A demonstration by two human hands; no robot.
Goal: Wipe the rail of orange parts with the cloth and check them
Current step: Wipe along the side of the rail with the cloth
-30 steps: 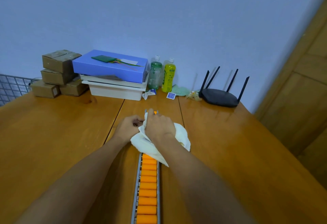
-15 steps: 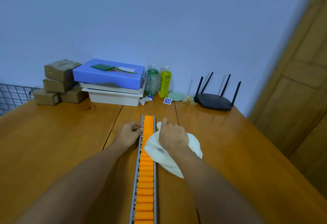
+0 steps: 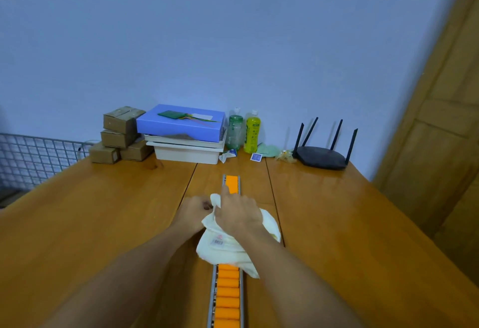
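Rail (image 3: 213, 289): grey metal channel, laid lengthwise down the middle of a wooden table (image 3: 77, 224) and filled with a row of orange parts (image 3: 228, 301), short and cylindrical. Its middle stretch is covered by the cloth (image 3: 223, 250), which is pale cream, soft and crumpled. A small label with dark bars and a red mark is seen on it, not legible. The cloth is bunched under and gripped by the right hand (image 3: 238, 213), forefinger laid straight along the parts toward the far end. Left hand (image 3: 194, 206): fingers curled, set at the rail's left side against the cloth; whether anything is held cannot be told. Yellow bottle (image 3: 252, 131) by the wall: print too small to be read.
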